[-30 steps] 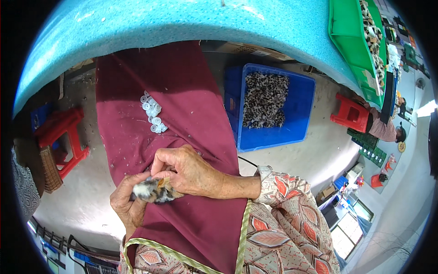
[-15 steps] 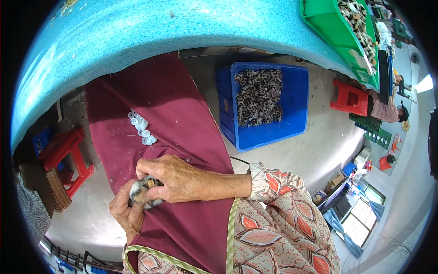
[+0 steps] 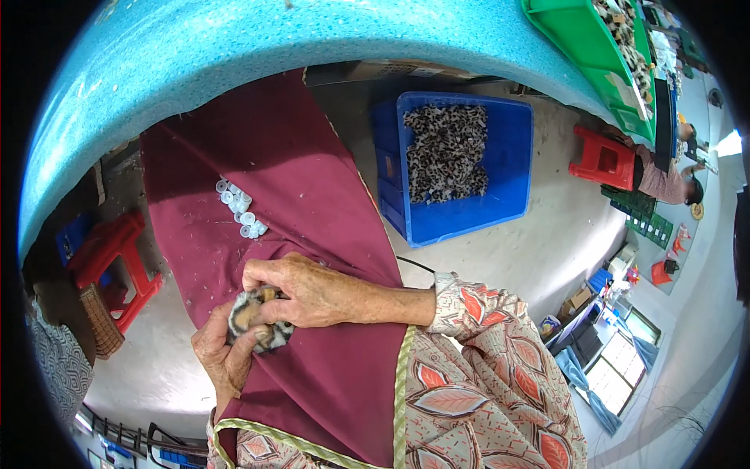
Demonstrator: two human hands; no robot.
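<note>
Speckled turquoise desk (image 3: 234,62); below it, maroon apron (image 3: 266,148) bearing translucent plastic caps (image 3: 248,218). Spotted plush piece (image 3: 244,314): over the apron, between both hands. Left hand (image 3: 223,349): fingers curled round its lower-left side. Right hand (image 3: 312,293): fingers pinched on its upper part. Probably best handled left grip firm, right pinch light.

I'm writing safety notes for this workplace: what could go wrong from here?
The small white plastic pieces lie loose on the maroon apron; if the cloth shifts, they might slide onto the floor.

The furry patterned piece is gripped between the left hand and right hand; if it slipped, it would probably drop onto the apron.
</note>
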